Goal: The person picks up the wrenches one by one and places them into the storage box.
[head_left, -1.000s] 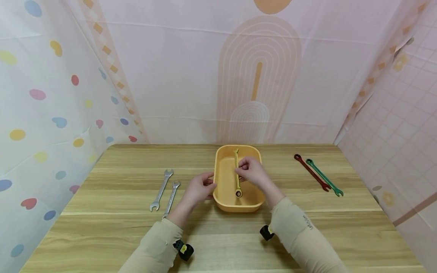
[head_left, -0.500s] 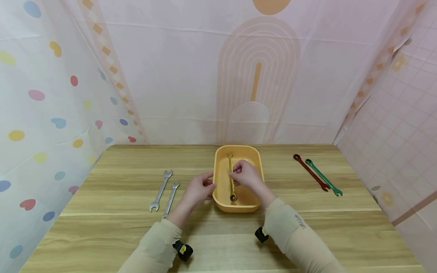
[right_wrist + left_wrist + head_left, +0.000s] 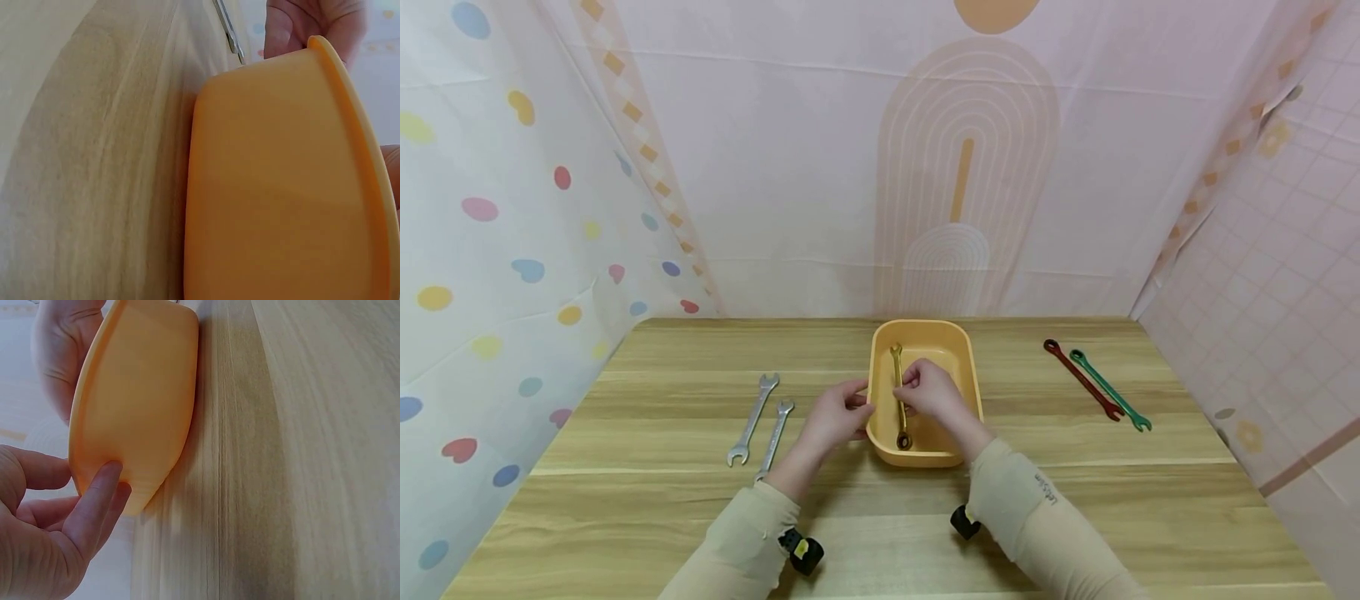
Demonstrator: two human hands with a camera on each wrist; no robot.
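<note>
a head view looks down on a pale wooden table (image 3: 1075, 500) with a rounded orange plastic tub (image 3: 958, 350) at its centre. the right hand (image 3: 928, 392) hovers over the tub and pinches the shaft of a yellow metal spanner with a dark ring end (image 3: 898, 400) between thumb and fingertips. the spanner runs from twelve o'clock to six o'clock along the tub's left half, ring end nearest the person, and reaches out past the hand at both ends. the left hand (image 3: 835, 412) sits at the tub's nine o'clock side, fingers curled against its left wall.

only the head view shows the spanner and the other tools: two plain silver open-ended spanners (image 3: 760, 417) lie side by side at nine o'clock, well apart from the tub, and a dark red spanner (image 3: 1081, 378) and a green spanner (image 3: 1108, 389) lie together at three o'clock.

the left wrist view shows what the head view cannot: the left fingertips (image 3: 106, 481) press on the tub's smooth outer wall, thumb apart from them. the right wrist view shows mostly the tub's outer wall, close up, resting on the wood, with the left hand beyond its rim.
</note>
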